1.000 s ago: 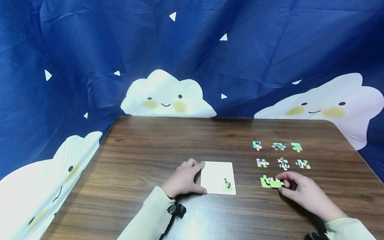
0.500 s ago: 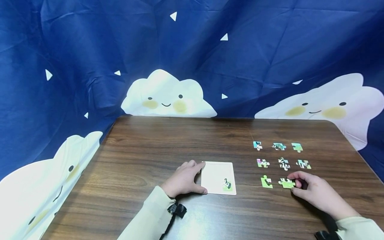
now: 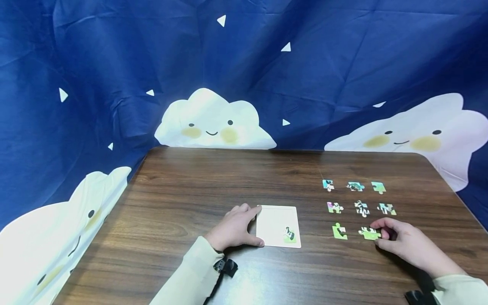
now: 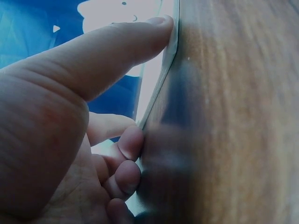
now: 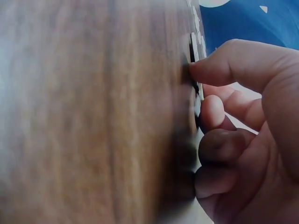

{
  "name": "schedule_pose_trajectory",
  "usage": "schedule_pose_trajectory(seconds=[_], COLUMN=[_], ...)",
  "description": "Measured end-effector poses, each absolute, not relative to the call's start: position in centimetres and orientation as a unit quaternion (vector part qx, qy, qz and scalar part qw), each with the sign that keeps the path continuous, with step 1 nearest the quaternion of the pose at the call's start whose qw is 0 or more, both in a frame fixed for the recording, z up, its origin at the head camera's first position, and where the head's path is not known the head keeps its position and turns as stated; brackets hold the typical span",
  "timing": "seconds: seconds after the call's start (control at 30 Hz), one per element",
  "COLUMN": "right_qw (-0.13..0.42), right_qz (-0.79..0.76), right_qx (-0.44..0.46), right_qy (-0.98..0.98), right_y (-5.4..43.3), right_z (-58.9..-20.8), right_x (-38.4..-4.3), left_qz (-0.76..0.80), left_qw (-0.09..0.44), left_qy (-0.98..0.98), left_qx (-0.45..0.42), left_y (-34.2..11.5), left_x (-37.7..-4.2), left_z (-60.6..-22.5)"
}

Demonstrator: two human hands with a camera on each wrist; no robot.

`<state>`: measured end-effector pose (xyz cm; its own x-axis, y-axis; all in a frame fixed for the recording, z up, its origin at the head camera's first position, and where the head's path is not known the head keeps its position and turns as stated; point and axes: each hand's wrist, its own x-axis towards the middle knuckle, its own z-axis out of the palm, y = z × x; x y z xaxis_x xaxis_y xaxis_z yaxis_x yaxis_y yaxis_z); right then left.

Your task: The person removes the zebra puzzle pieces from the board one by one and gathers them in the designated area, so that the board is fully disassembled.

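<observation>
In the head view, a white square puzzle board (image 3: 277, 223) lies left of the loose pieces. A panda-picture piece (image 3: 289, 235) sits in its near right corner. My left hand (image 3: 236, 228) holds the board's left side, with the thumb at the near corner and the index finger at the far one. To the right, my right hand (image 3: 403, 242) pinches the right end of a green-and-white puzzle piece (image 3: 368, 233), low at the tabletop. Left of that is another green piece (image 3: 339, 231). In the right wrist view, the right thumb and fingers hide most of the pinched piece.
Two rows of loose puzzle pieces lie beyond the right hand, among them a pink-and-green piece (image 3: 335, 207) and a plain green piece (image 3: 378, 187). They rest on a brown wooden table (image 3: 183, 186). A blue curtain (image 3: 244, 51) with cloud prints hangs behind.
My right hand has moved right with the green-and-white piece, which now lies apart from the green piece it overlapped or touched. The left hand has stayed on the board.
</observation>
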<state>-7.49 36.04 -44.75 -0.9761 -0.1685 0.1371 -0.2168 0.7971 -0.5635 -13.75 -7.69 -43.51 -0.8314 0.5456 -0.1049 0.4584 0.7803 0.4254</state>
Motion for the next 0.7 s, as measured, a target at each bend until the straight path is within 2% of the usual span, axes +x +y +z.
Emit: schedule_pose_trajectory(seconds=[0.3,0.7], right_qw=[0.044,0.101], right_qz=[0.315,0.341], right_qx=[0.112,0.107], right_qy=[-0.941,-0.929], right_y=[36.3,34.1], right_z=[-44.8,-44.0], right_x=[-7.5,-7.0], left_qz=[0.193,0.197], left_qw=[0.112,0.111], left_qy=[0.937,0.936], left_qx=[0.270,0.271], left_y=[-7.6,-7.7], left_x=[-13.8,-13.6], left_z=[-43.6,-43.4])
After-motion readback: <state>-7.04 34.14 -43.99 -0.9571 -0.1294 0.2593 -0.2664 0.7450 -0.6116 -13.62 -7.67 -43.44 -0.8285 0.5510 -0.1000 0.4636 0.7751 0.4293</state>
